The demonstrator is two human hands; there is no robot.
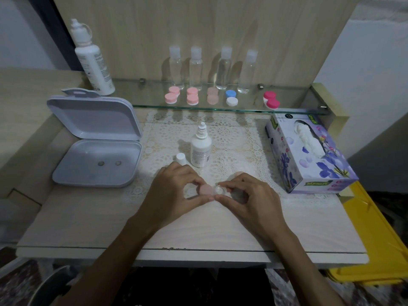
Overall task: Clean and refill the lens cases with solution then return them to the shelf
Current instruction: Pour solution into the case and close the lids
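Both hands pinch one lens case (210, 191) over the counter (88, 221): left hand (174, 191) fingers on its pink cap, right hand (247, 195) fingers round the open well.

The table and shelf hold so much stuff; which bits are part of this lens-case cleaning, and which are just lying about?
In use: lens case held by left hand and right hand; small solution bottle, its cap off; lens cases on the glass shelf.
Lying about: tissue box; open grey box; four clear bottles; large bottle.
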